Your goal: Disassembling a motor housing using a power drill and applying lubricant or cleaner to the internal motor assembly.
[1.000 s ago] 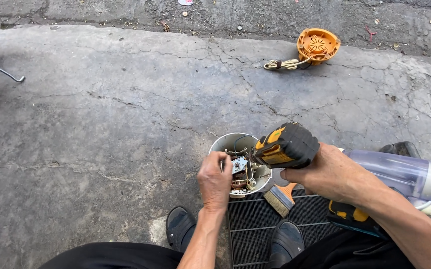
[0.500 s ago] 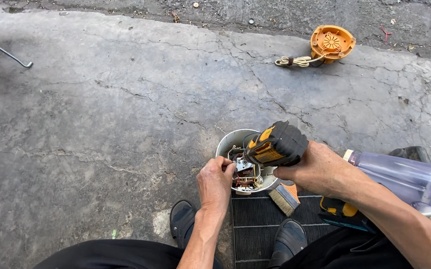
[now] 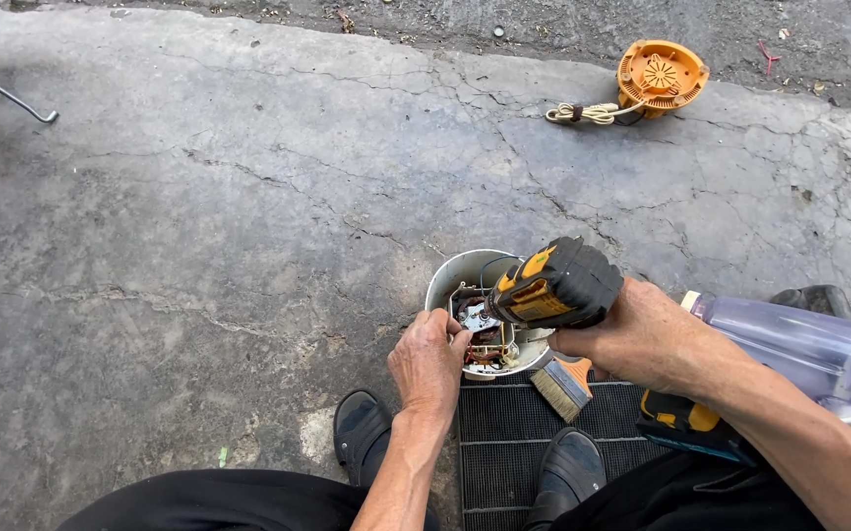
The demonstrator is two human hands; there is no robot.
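Bare forearms, no sleeves; left hand (image 3: 428, 362) and right hand (image 3: 642, 339) ungloved. Black trousers (image 3: 219, 500) below them, black sandals (image 3: 362, 433) just beside the trousers.

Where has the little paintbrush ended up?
In the head view the paintbrush lies low and right of centre on the black grille mat, just below the right hand and beside the white housing.
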